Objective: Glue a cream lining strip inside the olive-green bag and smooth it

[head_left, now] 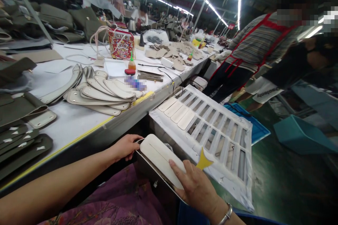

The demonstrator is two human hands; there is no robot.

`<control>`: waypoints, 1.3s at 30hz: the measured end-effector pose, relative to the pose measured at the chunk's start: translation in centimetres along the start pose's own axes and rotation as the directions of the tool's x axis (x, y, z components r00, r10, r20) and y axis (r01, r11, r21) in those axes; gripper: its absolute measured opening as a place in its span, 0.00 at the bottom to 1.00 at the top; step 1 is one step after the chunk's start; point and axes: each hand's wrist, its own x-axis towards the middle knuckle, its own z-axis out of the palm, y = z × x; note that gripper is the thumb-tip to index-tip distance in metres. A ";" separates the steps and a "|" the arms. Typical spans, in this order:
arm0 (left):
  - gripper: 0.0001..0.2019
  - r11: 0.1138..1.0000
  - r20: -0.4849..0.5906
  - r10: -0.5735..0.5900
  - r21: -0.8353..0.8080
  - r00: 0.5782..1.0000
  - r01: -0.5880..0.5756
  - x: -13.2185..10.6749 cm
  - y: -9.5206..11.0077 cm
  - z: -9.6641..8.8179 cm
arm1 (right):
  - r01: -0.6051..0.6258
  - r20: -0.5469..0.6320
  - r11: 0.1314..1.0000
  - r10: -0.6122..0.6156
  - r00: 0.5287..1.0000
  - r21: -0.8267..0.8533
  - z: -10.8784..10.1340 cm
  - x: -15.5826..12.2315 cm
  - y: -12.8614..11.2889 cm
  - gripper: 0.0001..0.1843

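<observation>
Over my lap is a long cream bag panel (158, 151) with rounded ends and a thin dark line along its middle. A darker sheet with a pale edge shows beneath it. At the panel's far left end, my left hand (128, 147) is closed, fingertips pinching the thin edge. My right hand (196, 184) grips the near right end, thumb underneath and fingers lying over the top face. Beside the panel stands a white slatted rack (227, 123), with several similar cream pieces (175, 112) laid across its far left part.
On the worktable (71, 123) to the left lie stacked cream curved pieces (102, 91) and dark olive pieces (23, 140). Behind them are a glue bottle (131, 64) and a red patterned bag (121, 44). A person in a red apron (253, 42) stands beyond the rack, near a teal bin (303, 133).
</observation>
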 end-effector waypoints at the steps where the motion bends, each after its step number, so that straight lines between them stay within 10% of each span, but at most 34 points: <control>1: 0.28 0.999 -0.008 -0.013 -0.035 1.000 0.013 0.1 -0.1 0.1 | 0.006 0.003 1.000 -0.006 1.000 0.002 0.0 0.1 0.0 0.39; 5: 0.27 0.998 -0.064 -0.051 -0.036 0.997 0.049 0.2 -0.3 0.3 | 0.023 0.015 1.000 -0.022 1.000 -0.009 -0.1 0.4 0.0 0.35; 11: 0.19 0.829 -0.056 0.290 0.514 0.955 -0.221 1.0 1.4 -1.1 | 0.056 -0.086 0.995 -0.063 0.994 -0.078 0.2 0.9 0.8 0.32; 17: 0.29 0.950 0.021 -0.059 0.308 0.998 0.050 1.9 2.0 -1.3 | 0.110 -0.026 0.994 -0.110 0.994 0.004 -0.1 1.0 0.8 0.33; 21: 0.26 0.922 -0.083 -0.013 0.384 0.996 0.044 0.8 1.4 0.0 | 0.135 -0.020 0.988 -0.134 0.991 0.069 0.2 0.5 0.8 0.33; 30: 0.14 0.614 -0.087 0.146 0.789 0.985 -0.021 0.8 5.0 0.1 | 0.118 0.035 0.980 -0.126 0.991 0.161 0.7 0.1 1.5 0.40; 39: 0.28 0.411 -0.003 0.283 0.904 0.959 -0.118 -0.2 5.1 1.0 | -0.019 0.210 0.967 -0.036 0.977 0.253 0.4 1.4 1.5 0.40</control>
